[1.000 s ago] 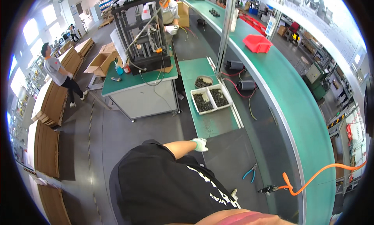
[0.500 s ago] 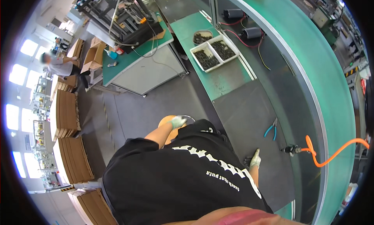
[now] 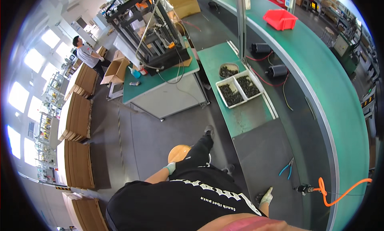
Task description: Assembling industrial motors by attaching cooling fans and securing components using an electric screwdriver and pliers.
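My left hand (image 3: 171, 167), in a pale glove, is beside my left thigh; its fingers are mostly hidden. Just beyond it stands a stool with a round wooden seat (image 3: 179, 153). My right hand (image 3: 267, 195), also gloved, rests at the dark mat (image 3: 260, 151) on the bench, one finger stretched forward. Something dark shows at its left side, too small to make out. Blue-handled pliers (image 3: 287, 169) lie on the mat ahead of this hand. To its right is a dark air-tool fitting (image 3: 305, 189) on a coiled orange hose (image 3: 327, 193).
A two-part white tray (image 3: 240, 89) and a round tub (image 3: 229, 71) hold small dark parts. Two black cylinders (image 3: 276, 71) with wires lie beyond. A red bin (image 3: 280, 19) sits on the curved green bench (image 3: 320, 71). Another person (image 3: 89, 55) stands by cardboard stacks (image 3: 76, 117).
My left hand has left the stool seat and moved back to my thigh. My leg now reaches forward past the stool. The view has tilted up; my right hand stays at the mat.
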`<control>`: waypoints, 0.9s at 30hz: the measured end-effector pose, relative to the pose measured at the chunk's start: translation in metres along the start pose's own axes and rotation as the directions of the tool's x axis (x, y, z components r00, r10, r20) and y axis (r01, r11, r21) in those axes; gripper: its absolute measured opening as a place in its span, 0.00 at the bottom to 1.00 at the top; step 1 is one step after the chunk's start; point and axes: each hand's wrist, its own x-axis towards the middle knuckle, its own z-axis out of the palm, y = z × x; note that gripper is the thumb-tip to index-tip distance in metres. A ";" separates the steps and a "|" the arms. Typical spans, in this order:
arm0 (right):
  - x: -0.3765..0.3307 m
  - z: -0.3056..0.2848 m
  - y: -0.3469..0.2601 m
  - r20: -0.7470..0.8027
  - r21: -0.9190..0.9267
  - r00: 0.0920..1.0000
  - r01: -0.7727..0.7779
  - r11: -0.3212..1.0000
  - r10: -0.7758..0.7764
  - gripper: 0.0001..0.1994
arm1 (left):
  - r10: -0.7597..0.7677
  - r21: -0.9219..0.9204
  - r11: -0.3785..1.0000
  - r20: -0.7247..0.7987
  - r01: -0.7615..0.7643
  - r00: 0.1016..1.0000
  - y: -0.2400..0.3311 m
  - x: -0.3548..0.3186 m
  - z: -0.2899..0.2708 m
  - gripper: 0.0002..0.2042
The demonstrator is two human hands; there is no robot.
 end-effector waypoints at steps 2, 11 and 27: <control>0.005 0.001 0.001 -0.037 -0.011 0.999 -0.029 1.000 0.028 0.39 | 0.022 0.094 0.995 -0.012 -0.021 1.000 0.026 -0.005 -0.003 0.13; -0.030 0.084 -0.068 -0.308 -0.406 0.822 0.342 0.847 -0.479 0.29 | -0.043 0.777 -0.351 0.545 -0.523 0.838 0.115 0.078 -0.053 0.11; -0.012 0.149 -0.139 -0.013 -0.920 0.564 0.316 0.231 -0.826 0.35 | -0.132 0.671 -0.128 0.718 -0.730 0.683 0.215 0.173 0.045 0.21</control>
